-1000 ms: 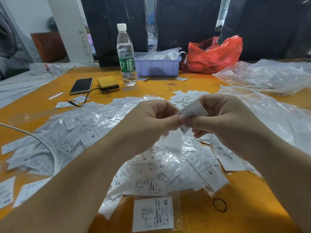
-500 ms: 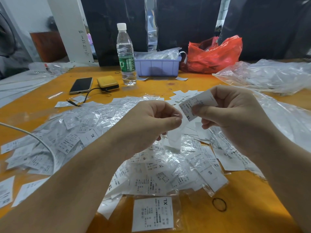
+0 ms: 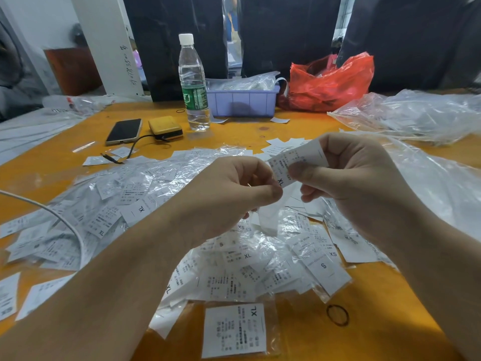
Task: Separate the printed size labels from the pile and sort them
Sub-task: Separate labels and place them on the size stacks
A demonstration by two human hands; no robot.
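A heap of white size labels [image 3: 234,269], many in clear plastic sleeves, covers the orange table [image 3: 377,321] under my hands; XL, S and XS prints show. My right hand [image 3: 359,178] pinches one bare XL label [image 3: 299,158] between thumb and fingers, raised above the heap. My left hand [image 3: 234,194] is curled just left of it, pinching a limp clear sleeve [image 3: 268,220] that hangs below. A sleeved XL label [image 3: 234,332] lies alone at the near edge.
More sleeved labels [image 3: 117,199] spread left, crossed by a white cable [image 3: 65,222]. A rubber band [image 3: 337,315] lies near right. Behind stand a water bottle [image 3: 194,84], phone [image 3: 124,131], yellow power bank [image 3: 165,127], blue tray [image 3: 243,101], red bag [image 3: 330,82] and clear bags [image 3: 416,113].
My hands were together on the label; my right hand has drawn it up and to the right, away from my left hand, which keeps the clear sleeve.
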